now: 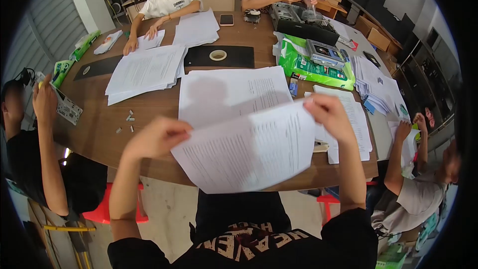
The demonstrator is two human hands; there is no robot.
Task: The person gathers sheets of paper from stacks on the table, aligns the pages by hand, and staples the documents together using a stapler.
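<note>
A printed sheet (246,152) is held up in front of me, tilted over the table's near edge. My left hand (158,137) pinches its upper left corner, and my right hand (331,114) grips the upper right corner. Just beyond it lies a stack of white paper (234,87), partly hidden by the sheet. More printed pages (348,114) rest on the table to the right, beneath and beside my right hand. Another paper pile (147,72) lies at the left.
Across the brown table (94,114) are a tape roll (218,56) on a black panel, a phone (226,20), a green package (313,69) and an open electronic device (308,25). Two people sit opposite, one person on each side. Small white pieces (130,115) lie at left.
</note>
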